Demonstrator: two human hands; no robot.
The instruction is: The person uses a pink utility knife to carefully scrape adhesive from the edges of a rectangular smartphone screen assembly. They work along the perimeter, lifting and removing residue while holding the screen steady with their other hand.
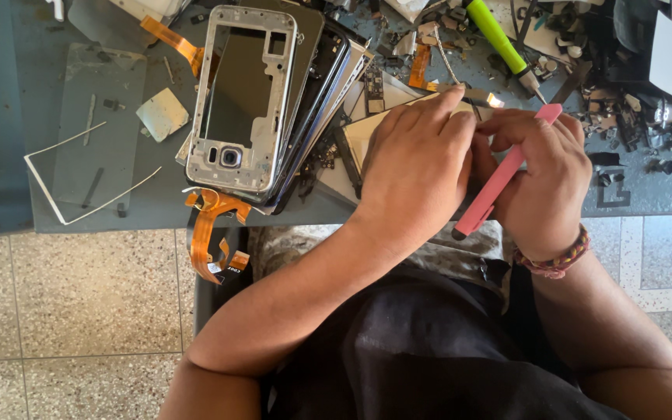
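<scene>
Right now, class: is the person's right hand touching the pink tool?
Touching. The head view shows the right hand wrapped around the pink tool, its fingers closed over the shaft, with both ends sticking out of the grip.

A grey-blue worktop (9, 101) carries a stack of phone frames and panels (274, 101) near its front edge, a thin white bezel strip (40, 183) at its left, and a green-handled screwdriver (499, 39) among scattered small parts (631, 117) toward its right.
</scene>
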